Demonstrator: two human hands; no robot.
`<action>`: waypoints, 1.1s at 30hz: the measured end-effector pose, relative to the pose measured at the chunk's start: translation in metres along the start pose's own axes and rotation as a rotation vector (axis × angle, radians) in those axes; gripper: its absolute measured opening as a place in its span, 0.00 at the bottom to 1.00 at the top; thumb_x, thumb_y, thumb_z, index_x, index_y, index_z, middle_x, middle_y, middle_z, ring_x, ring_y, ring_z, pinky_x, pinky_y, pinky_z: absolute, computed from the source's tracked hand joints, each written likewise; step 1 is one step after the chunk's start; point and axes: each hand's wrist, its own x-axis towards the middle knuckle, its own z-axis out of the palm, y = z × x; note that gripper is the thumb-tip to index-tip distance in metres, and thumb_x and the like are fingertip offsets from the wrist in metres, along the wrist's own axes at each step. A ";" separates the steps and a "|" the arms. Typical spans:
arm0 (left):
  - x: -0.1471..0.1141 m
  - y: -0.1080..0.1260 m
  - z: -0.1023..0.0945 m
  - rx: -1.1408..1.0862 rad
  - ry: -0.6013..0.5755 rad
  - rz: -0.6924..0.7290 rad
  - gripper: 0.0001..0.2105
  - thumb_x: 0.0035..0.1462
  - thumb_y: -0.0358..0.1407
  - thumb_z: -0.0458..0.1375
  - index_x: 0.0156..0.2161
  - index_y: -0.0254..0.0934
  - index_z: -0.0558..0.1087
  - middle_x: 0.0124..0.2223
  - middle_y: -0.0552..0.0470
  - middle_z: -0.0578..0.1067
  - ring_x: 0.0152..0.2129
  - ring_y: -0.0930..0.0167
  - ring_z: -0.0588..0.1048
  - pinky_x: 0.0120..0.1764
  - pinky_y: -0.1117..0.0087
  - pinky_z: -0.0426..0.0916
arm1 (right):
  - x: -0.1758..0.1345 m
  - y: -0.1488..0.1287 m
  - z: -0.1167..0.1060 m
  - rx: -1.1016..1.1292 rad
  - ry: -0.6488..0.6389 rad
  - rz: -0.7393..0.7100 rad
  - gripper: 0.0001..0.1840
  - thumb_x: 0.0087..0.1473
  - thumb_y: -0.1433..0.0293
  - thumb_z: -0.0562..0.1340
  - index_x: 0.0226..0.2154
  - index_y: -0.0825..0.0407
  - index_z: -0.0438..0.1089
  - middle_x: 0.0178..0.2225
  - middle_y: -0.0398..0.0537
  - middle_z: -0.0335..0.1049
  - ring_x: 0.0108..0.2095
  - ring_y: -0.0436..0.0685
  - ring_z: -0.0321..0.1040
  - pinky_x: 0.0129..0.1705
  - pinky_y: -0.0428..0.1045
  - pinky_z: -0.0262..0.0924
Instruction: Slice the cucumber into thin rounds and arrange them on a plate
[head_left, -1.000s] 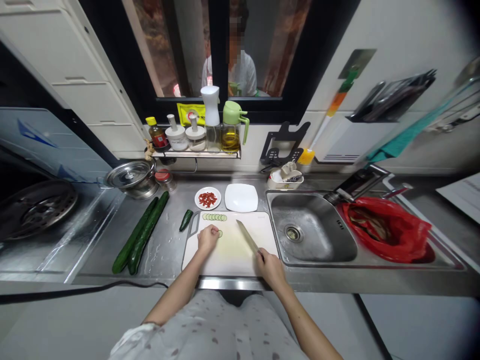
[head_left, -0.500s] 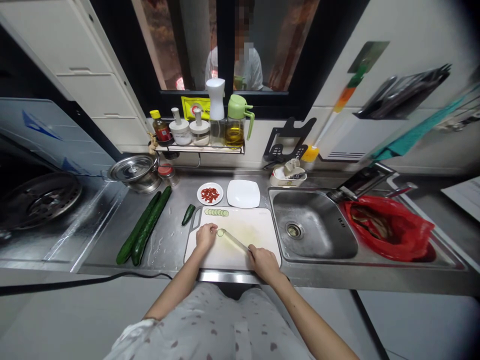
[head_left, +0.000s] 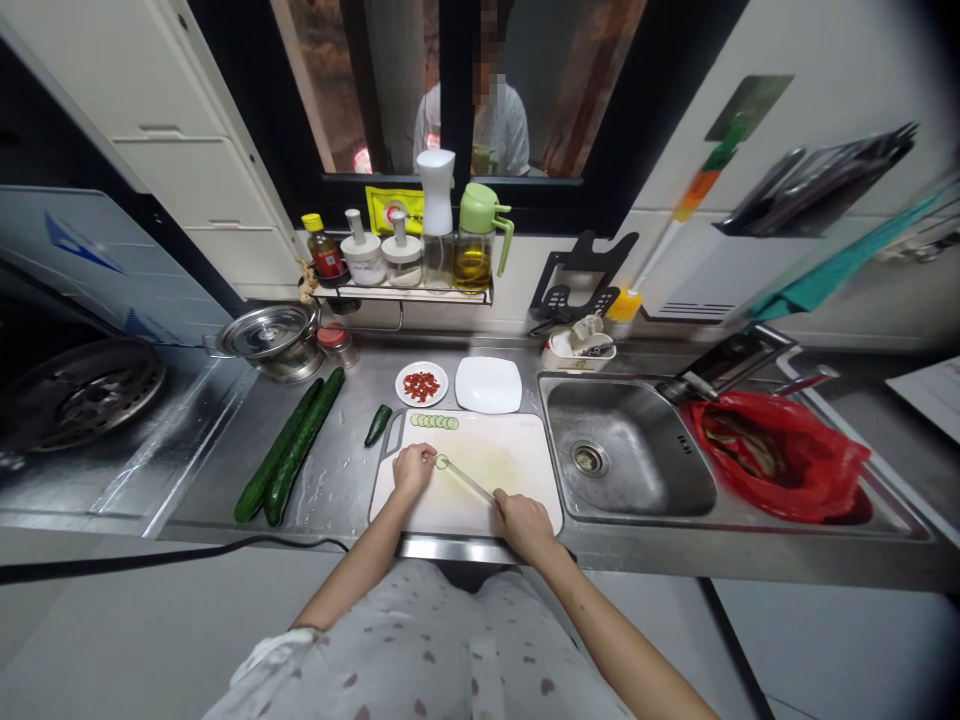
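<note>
My right hand [head_left: 523,520] is wrapped around the handle of a knife [head_left: 470,484], whose blade slants up and left over the white cutting board [head_left: 525,440]. A round cucumber slice [head_left: 442,462] is at the blade's far end. Just left of that slice, my left hand [head_left: 413,470] has thumb and fingers pinched together; whatever is between them is too small to make out. Several cucumber slices [head_left: 435,423] lie overlapping in a row along the board's top left. A short cucumber piece [head_left: 378,425] rests on the counter beyond the board's left edge.
Two whole cucumbers [head_left: 304,445] lie at left, near a lidded steel pot [head_left: 271,345]. Behind the board are a plate of chopped red pieces [head_left: 421,384] and a white square plate [head_left: 488,385]. To the right are the sink [head_left: 637,480] and a red plastic bag [head_left: 780,460].
The view has shifted slightly. Both hands stay in nearly the same places, and the knife and the slice at its far end have barely moved.
</note>
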 end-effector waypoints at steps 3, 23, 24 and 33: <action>-0.001 0.001 -0.001 0.009 -0.007 0.006 0.08 0.53 0.36 0.57 0.38 0.45 0.77 0.38 0.54 0.77 0.39 0.69 0.71 0.41 0.72 0.60 | 0.001 0.000 -0.001 0.010 -0.017 -0.007 0.15 0.61 0.68 0.45 0.44 0.52 0.64 0.36 0.56 0.73 0.40 0.58 0.70 0.38 0.49 0.55; -0.001 0.002 0.000 0.011 -0.022 -0.001 0.11 0.54 0.33 0.55 0.38 0.48 0.77 0.42 0.54 0.75 0.43 0.68 0.70 0.45 0.68 0.59 | 0.005 -0.002 -0.004 0.009 -0.092 -0.067 0.16 0.54 0.79 0.50 0.44 0.54 0.63 0.37 0.57 0.72 0.42 0.59 0.70 0.38 0.49 0.56; -0.001 0.002 0.000 0.011 -0.024 -0.003 0.11 0.54 0.33 0.55 0.38 0.47 0.77 0.43 0.53 0.75 0.43 0.68 0.70 0.45 0.68 0.59 | 0.006 -0.003 -0.004 0.008 -0.096 -0.068 0.16 0.53 0.80 0.50 0.44 0.55 0.63 0.38 0.57 0.72 0.42 0.59 0.70 0.38 0.49 0.56; -0.001 0.004 0.000 0.008 -0.029 -0.025 0.11 0.55 0.34 0.54 0.39 0.48 0.77 0.43 0.53 0.75 0.44 0.68 0.69 0.46 0.68 0.58 | 0.011 -0.008 -0.006 0.009 -0.095 -0.071 0.17 0.52 0.81 0.51 0.44 0.55 0.63 0.37 0.58 0.72 0.41 0.59 0.70 0.38 0.49 0.57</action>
